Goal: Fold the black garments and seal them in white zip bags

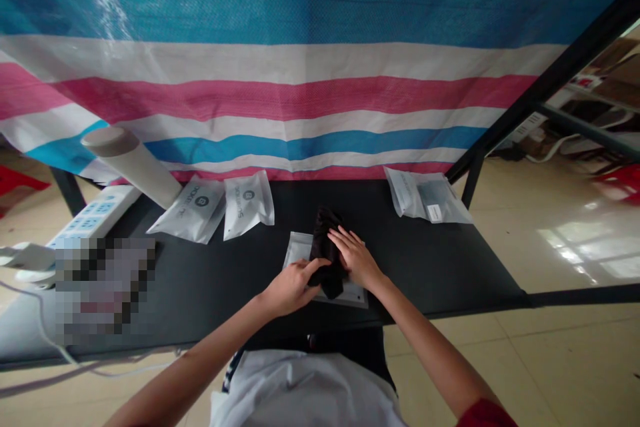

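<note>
A bunched piece of black cloth (pixel 327 240) lies lengthwise over a frosted plastic bag (pixel 299 247) near the table's front edge. The bag's corners show to the left of the cloth and at its lower right. My left hand (pixel 296 285) grips the cloth's lower left side, its fingers curled and partly hidden. From the right, my right hand (pixel 357 260) rests on the cloth with its fingers stretched out flat. What kind of garment or item the cloth is, I cannot tell.
On the black table (pixel 425 267), two printed frosted pouches (pixel 200 203) stand left and another pouch (pixel 430 197) back right. A pale bottle (pixel 133 163), a power strip (pixel 95 217) and a blurred item (pixel 105 287) lie left. A striped sheet (pixel 300 100) hangs behind.
</note>
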Demonstrator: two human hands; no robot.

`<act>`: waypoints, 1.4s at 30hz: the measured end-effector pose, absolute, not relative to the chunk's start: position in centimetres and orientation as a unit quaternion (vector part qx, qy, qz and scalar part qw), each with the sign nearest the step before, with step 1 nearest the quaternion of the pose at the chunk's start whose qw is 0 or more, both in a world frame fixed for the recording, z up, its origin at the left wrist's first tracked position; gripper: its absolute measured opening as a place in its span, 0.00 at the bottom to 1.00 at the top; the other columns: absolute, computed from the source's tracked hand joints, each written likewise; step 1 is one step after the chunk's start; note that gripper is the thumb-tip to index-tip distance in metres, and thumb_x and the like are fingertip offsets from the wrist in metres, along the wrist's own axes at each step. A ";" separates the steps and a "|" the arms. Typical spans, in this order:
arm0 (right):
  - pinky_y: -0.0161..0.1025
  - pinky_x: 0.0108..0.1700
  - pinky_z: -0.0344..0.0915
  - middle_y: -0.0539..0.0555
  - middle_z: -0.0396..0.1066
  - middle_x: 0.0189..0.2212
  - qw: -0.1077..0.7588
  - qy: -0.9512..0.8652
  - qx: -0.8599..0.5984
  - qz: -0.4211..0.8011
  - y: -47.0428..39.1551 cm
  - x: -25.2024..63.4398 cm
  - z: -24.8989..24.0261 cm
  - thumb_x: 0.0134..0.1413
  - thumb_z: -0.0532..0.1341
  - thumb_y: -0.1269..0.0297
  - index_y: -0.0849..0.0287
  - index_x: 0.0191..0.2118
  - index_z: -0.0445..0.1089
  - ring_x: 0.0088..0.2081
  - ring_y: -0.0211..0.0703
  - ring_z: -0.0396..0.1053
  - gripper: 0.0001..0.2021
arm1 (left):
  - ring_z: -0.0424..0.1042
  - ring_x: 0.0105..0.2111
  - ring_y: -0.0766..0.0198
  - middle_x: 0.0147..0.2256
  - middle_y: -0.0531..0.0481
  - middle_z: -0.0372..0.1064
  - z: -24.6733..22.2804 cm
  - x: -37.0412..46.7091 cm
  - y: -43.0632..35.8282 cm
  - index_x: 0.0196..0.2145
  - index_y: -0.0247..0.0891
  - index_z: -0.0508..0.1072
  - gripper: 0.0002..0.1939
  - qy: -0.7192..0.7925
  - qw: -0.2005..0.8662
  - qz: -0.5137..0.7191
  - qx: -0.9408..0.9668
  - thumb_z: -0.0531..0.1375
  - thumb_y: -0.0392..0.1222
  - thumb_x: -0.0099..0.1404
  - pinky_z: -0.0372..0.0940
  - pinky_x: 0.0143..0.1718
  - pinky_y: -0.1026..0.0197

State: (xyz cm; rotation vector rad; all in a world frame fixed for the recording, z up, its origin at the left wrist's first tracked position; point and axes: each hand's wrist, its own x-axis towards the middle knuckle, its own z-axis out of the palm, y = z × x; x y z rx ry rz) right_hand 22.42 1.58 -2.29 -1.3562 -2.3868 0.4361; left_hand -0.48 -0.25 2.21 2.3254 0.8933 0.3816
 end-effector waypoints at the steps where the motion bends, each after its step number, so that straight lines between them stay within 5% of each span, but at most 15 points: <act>1: 0.55 0.66 0.50 0.58 0.55 0.65 0.193 -0.841 -0.478 0.164 1.6 22.5 -2.3 0.54 0.50 0.78 0.58 0.67 0.52 0.69 0.46 0.44 0.34 | 0.75 0.40 0.57 0.40 0.47 0.74 2.2 -0.1 0.2 0.57 0.41 0.61 0.24 0.357 0.315 0.157 0.865 0.55 0.35 0.63 0.68 0.43 0.58; 10: 0.49 0.57 0.66 0.58 0.73 0.47 0.444 -0.709 -0.540 0.095 -1.0 22.2 -0.3 0.59 0.53 0.72 0.55 0.49 0.71 0.54 0.48 0.68 0.16 | 0.76 0.34 0.57 0.40 0.45 0.73 0.4 3.1 3.8 0.50 0.40 0.61 0.12 0.488 0.321 0.263 0.768 0.51 0.39 0.69 0.66 0.35 0.60; 14: 0.52 0.57 0.65 0.57 0.73 0.48 0.358 -0.797 -0.481 0.077 -2.8 21.1 0.7 0.58 0.57 0.69 0.54 0.48 0.73 0.55 0.51 0.67 0.14 | 0.76 0.37 0.55 0.38 0.45 0.73 0.0 3.5 4.6 0.48 0.39 0.61 0.11 0.522 0.330 0.257 0.744 0.53 0.37 0.67 0.66 0.37 0.57; 20: 0.54 0.62 0.59 0.60 0.65 0.59 0.254 -0.846 -0.464 0.070 -2.4 20.6 0.7 0.58 0.58 0.68 0.59 0.60 0.63 0.63 0.54 0.57 0.24 | 0.75 0.39 0.57 0.36 0.46 0.73 -1.3 3.5 6.1 0.42 0.39 0.65 0.09 0.534 0.392 0.279 0.695 0.54 0.33 0.64 0.67 0.41 0.57; 23: 0.51 0.61 0.60 0.60 0.66 0.57 0.236 -0.850 -0.467 0.065 -1.8 20.7 0.2 0.56 0.59 0.72 0.59 0.59 0.64 0.60 0.53 0.61 0.23 | 0.73 0.40 0.58 0.37 0.46 0.73 -1.3 3.3 6.3 0.41 0.38 0.66 0.07 0.532 0.408 0.291 0.683 0.54 0.38 0.65 0.66 0.43 0.57; 29: 0.52 0.54 0.65 0.61 0.72 0.46 0.221 -0.837 -0.496 0.058 -0.7 20.9 0.5 0.54 0.62 0.70 0.61 0.53 0.68 0.49 0.54 0.69 0.19 | 0.69 0.49 0.55 0.50 0.43 0.67 2.0 1.6 4.6 0.53 0.41 0.63 0.25 0.456 0.404 0.290 0.738 0.60 0.53 0.63 0.66 0.47 0.54; 32: 0.50 0.51 0.66 0.61 0.73 0.44 0.206 -0.834 -0.505 0.080 0.1 21.0 1.6 0.55 0.63 0.68 0.61 0.52 0.68 0.46 0.53 0.69 0.19 | 0.63 0.56 0.48 0.57 0.40 0.61 2.4 0.5 4.1 0.58 0.42 0.61 0.37 0.385 0.363 0.270 0.804 0.68 0.54 0.54 0.61 0.55 0.47; 34: 0.49 0.51 0.65 0.60 0.74 0.43 0.193 -0.836 -0.503 0.107 0.8 21.1 2.3 0.55 0.63 0.67 0.60 0.52 0.69 0.46 0.52 0.70 0.18 | 0.61 0.58 0.47 0.58 0.40 0.60 1.8 0.1 4.2 0.56 0.42 0.63 0.35 0.372 0.335 0.262 0.825 0.68 0.52 0.54 0.57 0.58 0.46; 38: 0.44 0.49 0.66 0.57 0.75 0.44 0.201 -0.802 -0.530 0.188 2.4 21.3 2.8 0.58 0.60 0.63 0.58 0.55 0.67 0.45 0.50 0.73 0.19 | 0.66 0.52 0.53 0.54 0.40 0.65 0.3 0.4 5.4 0.50 0.38 0.69 0.20 0.418 0.291 0.254 0.822 0.59 0.52 0.65 0.60 0.54 0.50; 42: 0.39 0.42 0.66 0.57 0.77 0.40 0.182 -0.727 -0.613 0.248 3.9 21.4 2.6 0.62 0.56 0.57 0.57 0.52 0.69 0.40 0.49 0.76 0.17 | 0.71 0.40 0.55 0.37 0.43 0.72 0.3 2.1 7.1 0.36 0.35 0.72 0.24 0.502 0.241 0.183 0.810 0.51 0.60 0.69 0.64 0.43 0.56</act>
